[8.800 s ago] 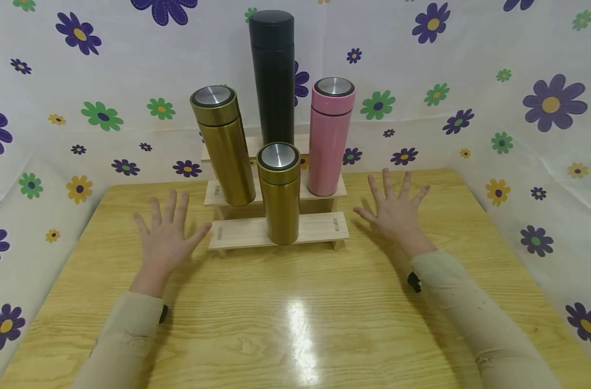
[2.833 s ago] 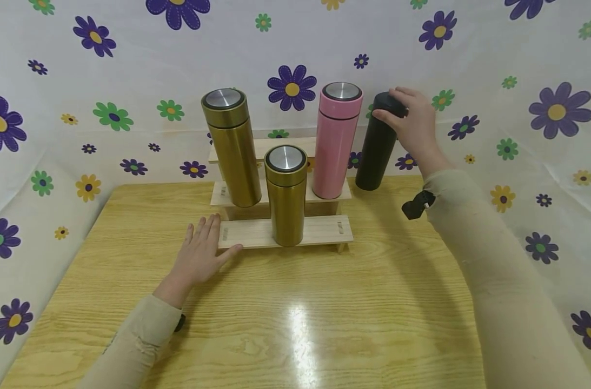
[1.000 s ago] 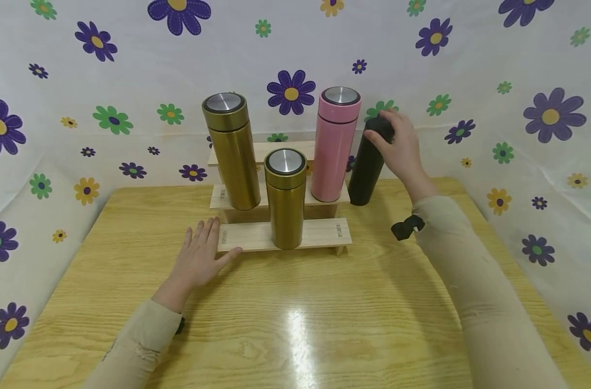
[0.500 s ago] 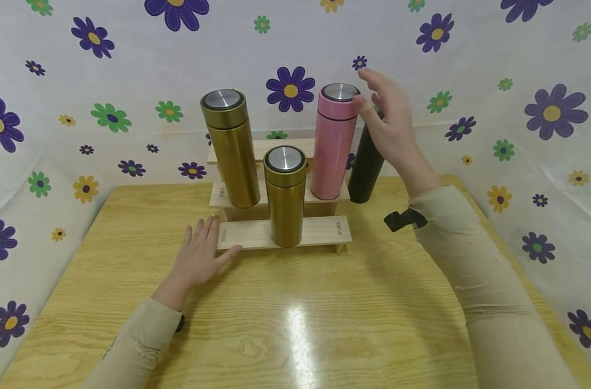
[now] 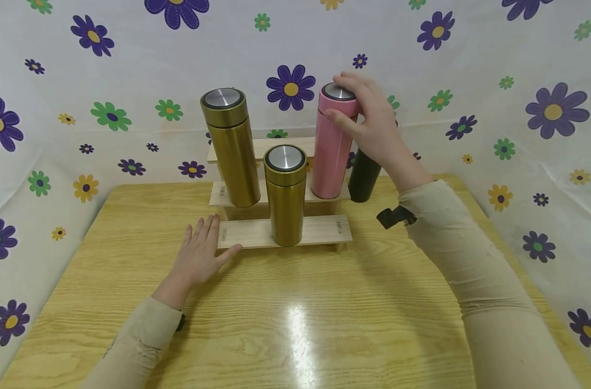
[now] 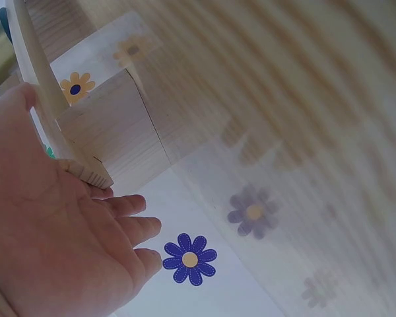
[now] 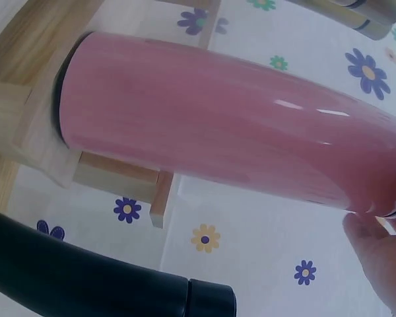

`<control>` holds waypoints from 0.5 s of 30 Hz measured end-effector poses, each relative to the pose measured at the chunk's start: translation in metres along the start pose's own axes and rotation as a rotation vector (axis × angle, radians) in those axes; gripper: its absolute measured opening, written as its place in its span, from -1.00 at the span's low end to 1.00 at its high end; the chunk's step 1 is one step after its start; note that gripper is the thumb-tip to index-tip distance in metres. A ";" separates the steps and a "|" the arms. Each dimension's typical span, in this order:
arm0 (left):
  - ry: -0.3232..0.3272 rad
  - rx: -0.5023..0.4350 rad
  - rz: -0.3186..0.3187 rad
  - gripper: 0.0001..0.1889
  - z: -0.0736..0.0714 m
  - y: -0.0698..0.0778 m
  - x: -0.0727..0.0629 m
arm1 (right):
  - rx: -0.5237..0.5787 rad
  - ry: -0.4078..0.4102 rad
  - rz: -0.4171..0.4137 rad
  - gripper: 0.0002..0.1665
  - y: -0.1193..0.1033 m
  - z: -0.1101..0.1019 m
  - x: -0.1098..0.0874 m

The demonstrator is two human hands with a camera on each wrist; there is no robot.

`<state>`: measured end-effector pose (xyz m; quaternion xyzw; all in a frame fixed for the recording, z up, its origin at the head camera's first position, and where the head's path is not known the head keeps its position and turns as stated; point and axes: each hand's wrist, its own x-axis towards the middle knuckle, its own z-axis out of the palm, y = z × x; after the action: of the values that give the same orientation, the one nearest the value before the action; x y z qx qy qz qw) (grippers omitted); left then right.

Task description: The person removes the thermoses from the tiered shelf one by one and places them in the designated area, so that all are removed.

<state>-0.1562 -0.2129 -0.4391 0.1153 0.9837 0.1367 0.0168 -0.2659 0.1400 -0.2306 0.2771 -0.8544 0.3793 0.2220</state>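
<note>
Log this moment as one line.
right hand: around top of pink bottle; left hand: touching stand, left end; black bottle: on table; gold bottles: on stand

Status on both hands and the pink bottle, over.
Left hand touching left end of wooden stand. Right hand curved around top of pink bottle. Pink bottle standing on middle step; black bottle close on its right.

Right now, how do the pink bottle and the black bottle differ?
The pink bottle stands on the wooden stand's middle shelf, while the black bottle stands on the table, beyond the stand's right end. The pink bottle's lid has a silvery top; the black bottle's cap looks dark where it shows. Both are slim, upright cylinders.
</note>
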 end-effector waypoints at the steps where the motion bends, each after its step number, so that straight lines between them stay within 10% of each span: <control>1: 0.000 0.001 0.000 0.04 0.000 0.000 0.000 | -0.014 0.002 0.000 -0.31 0.000 0.001 0.000; 15: 0.002 0.001 -0.006 0.04 0.000 0.000 -0.001 | -0.002 0.060 -0.047 -0.38 0.001 0.005 -0.001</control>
<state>-0.1556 -0.2128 -0.4392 0.1122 0.9842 0.1363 0.0163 -0.2669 0.1368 -0.2351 0.2854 -0.8409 0.3814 0.2569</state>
